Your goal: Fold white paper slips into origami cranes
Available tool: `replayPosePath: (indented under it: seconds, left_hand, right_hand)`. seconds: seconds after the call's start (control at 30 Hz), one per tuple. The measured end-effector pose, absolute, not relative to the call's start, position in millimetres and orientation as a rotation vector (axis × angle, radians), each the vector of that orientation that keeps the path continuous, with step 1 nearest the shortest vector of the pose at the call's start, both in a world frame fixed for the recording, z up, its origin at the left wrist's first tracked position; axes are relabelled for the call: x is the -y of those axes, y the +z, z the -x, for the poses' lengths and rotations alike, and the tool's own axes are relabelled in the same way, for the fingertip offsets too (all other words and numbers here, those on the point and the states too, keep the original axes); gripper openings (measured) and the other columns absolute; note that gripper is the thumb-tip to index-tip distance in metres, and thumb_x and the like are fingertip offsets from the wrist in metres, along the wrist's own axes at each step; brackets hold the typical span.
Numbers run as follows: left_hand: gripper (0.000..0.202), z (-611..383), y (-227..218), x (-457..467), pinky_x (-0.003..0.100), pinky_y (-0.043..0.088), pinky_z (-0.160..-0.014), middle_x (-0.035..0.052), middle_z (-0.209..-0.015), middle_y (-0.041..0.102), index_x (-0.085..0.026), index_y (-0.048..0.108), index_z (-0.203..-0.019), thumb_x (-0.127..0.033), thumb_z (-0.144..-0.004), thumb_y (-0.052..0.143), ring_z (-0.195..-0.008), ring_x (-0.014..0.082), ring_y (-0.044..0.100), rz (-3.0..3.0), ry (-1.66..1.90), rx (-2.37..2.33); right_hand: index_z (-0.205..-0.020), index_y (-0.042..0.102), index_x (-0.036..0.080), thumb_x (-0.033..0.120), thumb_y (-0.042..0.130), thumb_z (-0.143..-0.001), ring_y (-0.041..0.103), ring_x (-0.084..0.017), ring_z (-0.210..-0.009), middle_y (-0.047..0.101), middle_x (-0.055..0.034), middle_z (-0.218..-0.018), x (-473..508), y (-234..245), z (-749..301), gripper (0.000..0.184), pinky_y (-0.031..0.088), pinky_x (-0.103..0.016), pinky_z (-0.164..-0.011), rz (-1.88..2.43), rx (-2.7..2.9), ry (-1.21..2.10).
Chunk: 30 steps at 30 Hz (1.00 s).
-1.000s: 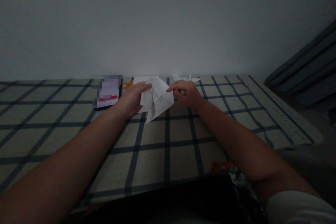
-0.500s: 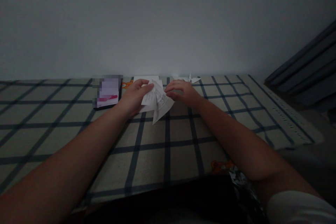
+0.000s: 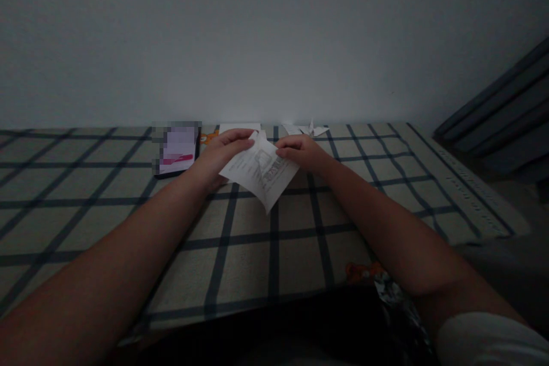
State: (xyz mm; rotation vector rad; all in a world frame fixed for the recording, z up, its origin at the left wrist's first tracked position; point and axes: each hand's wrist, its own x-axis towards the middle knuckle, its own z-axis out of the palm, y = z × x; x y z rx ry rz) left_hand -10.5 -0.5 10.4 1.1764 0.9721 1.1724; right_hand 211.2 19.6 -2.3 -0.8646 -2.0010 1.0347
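Note:
A creased, printed sheet of paper (image 3: pixel 263 168) hangs between my hands, one corner pointing down towards me. My left hand (image 3: pixel 225 151) pinches its upper left edge, thumb on top. At the right edge, my right hand (image 3: pixel 302 150) grips it between thumb and fingers. Behind my right hand lies a folded white paper shape (image 3: pixel 312 128) with a small upright point. Another white paper (image 3: pixel 240 126) lies flat beyond my left hand, partly covered by it.
A phone (image 3: pixel 178 146) with a lit screen, partly pixelated, lies left of my left hand. Under everything is a checked cloth (image 3: pixel 253 251). A plain wall (image 3: pixel 274 40) rises directly behind, and a dark curtain (image 3: pixel 506 103) hangs at the right.
The folded paper has been opened out wider, showing more of its printed face. My right hand has closed on its right edge and shifted slightly right.

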Motion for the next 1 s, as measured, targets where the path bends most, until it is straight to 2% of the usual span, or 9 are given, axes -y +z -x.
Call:
replayPosePath:
  seconds: [0.1, 0.23, 0.37, 0.43, 0.6, 0.7, 0.83, 1.0]
  left_hand:
    - [0.027, 10, 11, -1, 0.033, 0.052, -0.063, 0.0037, -0.075, 0.069, -0.017, 0.069, -0.087, -0.025, -0.064, 0.081, -0.065, 0.0184, 0.065, -1.120, 1.184, -1.016]
    - [0.027, 10, 9, -2, 0.030, 0.051, -0.056, 0.0047, -0.071, 0.070, -0.016, 0.070, -0.078, -0.026, -0.059, 0.087, -0.059, 0.0170, 0.063, -1.117, 1.133, -1.029]
    - [0.030, 9, 6, 1, 0.028, 0.045, -0.045, 0.0061, -0.066, 0.070, -0.017, 0.073, -0.075, -0.034, -0.057, 0.090, -0.051, 0.0169, 0.060, -1.168, 1.005, -1.119]
    - [0.028, 8, 4, 2, 0.027, 0.042, -0.043, 0.0056, -0.064, 0.069, -0.018, 0.073, -0.073, -0.035, -0.057, 0.089, -0.050, 0.0164, 0.058, -1.218, 0.988, -1.124]
    - [0.022, 6, -1, 3, 0.022, 0.036, -0.040, 0.0018, -0.054, 0.060, -0.019, 0.069, -0.064, -0.033, -0.065, 0.086, -0.046, 0.0117, 0.052, -1.361, 0.986, -1.075]
    - [0.023, 6, 0, 5, 0.021, 0.036, -0.040, -0.0003, -0.051, 0.056, -0.019, 0.068, -0.065, -0.034, -0.067, 0.084, -0.045, 0.0107, 0.050, -1.407, 0.996, -1.080]
    - [0.023, 4, 5, 10, 0.021, 0.042, -0.044, -0.0007, -0.053, 0.058, -0.017, 0.067, -0.069, -0.034, -0.068, 0.083, -0.047, 0.0100, 0.052, -1.452, 0.979, -1.119]
    - [0.022, 4, 7, 11, 0.019, 0.041, -0.043, -0.0008, -0.053, 0.059, -0.016, 0.069, -0.073, -0.033, -0.069, 0.082, -0.046, 0.0091, 0.051, -1.444, 0.973, -1.147]
  right_hand:
    - [-0.073, 0.062, 0.017, 0.040, 0.061, -0.078, 0.056, -0.013, -0.059, 0.061, 0.0001, -0.066, -19, -1, -211, 0.023, 0.043, -0.024, -0.052, 0.922, 1.913, 1.191]
    - [-0.065, 0.056, 0.018, 0.042, 0.059, -0.083, 0.052, -0.012, -0.055, 0.056, 0.0011, -0.061, -16, 3, -211, 0.031, 0.041, -0.024, -0.050, 1.004, 1.975, 1.225]
    - [-0.085, 0.068, 0.016, 0.046, 0.064, -0.085, 0.060, -0.013, -0.068, 0.066, -0.0014, -0.077, -16, 1, -207, 0.030, 0.047, -0.025, -0.062, 0.946, 2.005, 1.130]
    - [-0.093, 0.068, 0.016, 0.043, 0.067, -0.083, 0.061, -0.012, -0.069, 0.068, -0.0010, -0.079, -17, -1, -205, 0.029, 0.048, -0.025, -0.063, 0.917, 1.969, 1.147]
    - [-0.087, 0.065, 0.016, 0.034, 0.067, -0.081, 0.057, -0.010, -0.063, 0.065, 0.0007, -0.072, -15, -2, -202, 0.020, 0.044, -0.023, -0.057, 0.947, 1.941, 1.144]
    - [-0.085, 0.064, 0.016, 0.034, 0.068, -0.080, 0.055, -0.010, -0.061, 0.064, 0.0014, -0.070, -13, 0, -201, 0.019, 0.042, -0.022, -0.055, 0.969, 1.924, 1.176]
    - [-0.087, 0.064, 0.015, 0.034, 0.067, -0.080, 0.054, -0.009, -0.060, 0.063, 0.0016, -0.071, -10, 1, -200, 0.020, 0.041, -0.022, -0.055, 1.001, 1.893, 1.249]
    - [-0.088, 0.064, 0.015, 0.036, 0.068, -0.080, 0.053, -0.009, -0.060, 0.063, 0.0019, -0.071, -10, 2, -200, 0.023, 0.040, -0.022, -0.056, 1.006, 1.869, 1.283]
